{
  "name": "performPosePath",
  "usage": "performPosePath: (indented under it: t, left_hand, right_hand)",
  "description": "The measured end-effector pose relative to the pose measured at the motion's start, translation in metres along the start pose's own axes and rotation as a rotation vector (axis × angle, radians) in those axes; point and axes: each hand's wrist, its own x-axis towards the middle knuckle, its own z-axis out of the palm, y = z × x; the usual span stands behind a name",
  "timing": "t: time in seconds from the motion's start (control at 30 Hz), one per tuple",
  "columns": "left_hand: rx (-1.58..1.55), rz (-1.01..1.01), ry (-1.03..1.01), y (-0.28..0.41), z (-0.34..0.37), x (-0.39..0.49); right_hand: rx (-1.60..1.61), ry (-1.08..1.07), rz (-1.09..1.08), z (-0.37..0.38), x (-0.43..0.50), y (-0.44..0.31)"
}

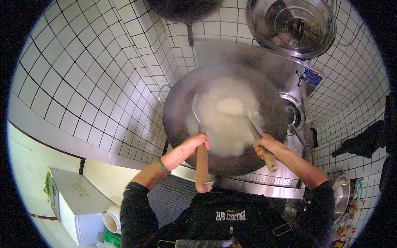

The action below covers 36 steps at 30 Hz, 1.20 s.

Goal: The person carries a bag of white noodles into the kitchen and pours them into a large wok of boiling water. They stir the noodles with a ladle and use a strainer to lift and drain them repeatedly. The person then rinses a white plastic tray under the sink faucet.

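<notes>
A very large dark wok [269, 136] fills the middle of the view, with pale, cloudy food or liquid [229, 133] in it. Steam rises over it and blurs the contents. My left hand [200, 142] grips the thick wooden handle [202, 167] of a tool whose curved metal rim [195, 108] reaches into the wok; its head is mostly hidden. My right hand [266, 145] holds the handle of a ladle or scoop [252, 127]. At its far end a pale rounded mass [230, 106] shows through the steam; whether it is the bowl or food is unclear.
A metal lid [297, 29] and another dark wok [186, 9] hang on the tiled wall behind. Right of the large wok are a small burner or pot [293, 113] and a tap [300, 77]. A perforated steel stove edge [266, 183] runs in front. A white cabinet [82, 201] stands lower left.
</notes>
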Motion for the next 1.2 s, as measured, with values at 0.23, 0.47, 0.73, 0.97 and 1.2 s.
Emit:
performPosePath:
  t: [0.23,0.47,0.73,0.97,1.2]
  left_hand:
    - [-0.710,-0.244,-0.236,-0.013,0.007,-0.002]
    - [-0.576,-0.286,-0.377,-0.024,0.000,-0.040]
    - [-0.302,-0.158,-0.353,-0.026,0.010,-0.065]
    - [-0.167,-0.134,-0.322,-0.023,0.021,-0.059]
    - [-0.171,-0.081,-0.285,-0.013,0.025,-0.066]
  right_hand:
    - [-0.810,0.364,-0.327,0.029,-0.058,0.031]
    - [-1.109,0.626,-0.322,0.012,-0.134,0.082]
    - [-0.384,0.386,-0.482,-0.012,-0.152,0.078]
    - [-0.013,0.059,0.051,0.024,-0.107,0.043]
    - [0.082,0.017,0.164,0.005,-0.115,0.029]
